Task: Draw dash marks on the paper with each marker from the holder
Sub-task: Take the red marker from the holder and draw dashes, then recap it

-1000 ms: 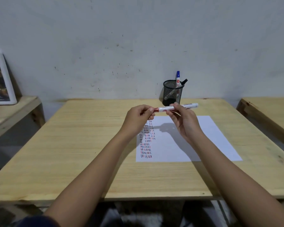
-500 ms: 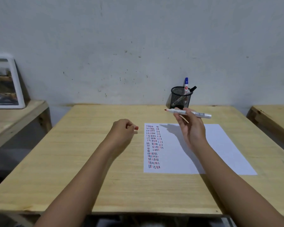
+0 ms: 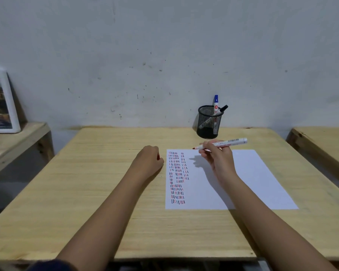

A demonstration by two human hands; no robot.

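A white sheet of paper [image 3: 252,178] lies on the wooden table [image 3: 98,192], with columns of red, blue and black dashes along its left side. My right hand [image 3: 218,159] holds an uncapped red marker [image 3: 229,142] above the paper's top edge, tip pointing left. My left hand [image 3: 148,160] rests as a fist on the table just left of the paper, closed on the red cap [image 3: 158,157], of which only a sliver shows. A black mesh holder [image 3: 208,122] at the back holds a blue marker [image 3: 215,102] and a black marker [image 3: 223,108].
A grey wall rises right behind the table. A lower wooden bench [image 3: 14,141] at left carries a white-framed picture [image 3: 2,102]. Another wooden table [image 3: 325,143] stands at right.
My hands pulled the cap off the red marker and moved apart. The left hand went down to the table with the cap; the right hand lowered the marker toward the paper.
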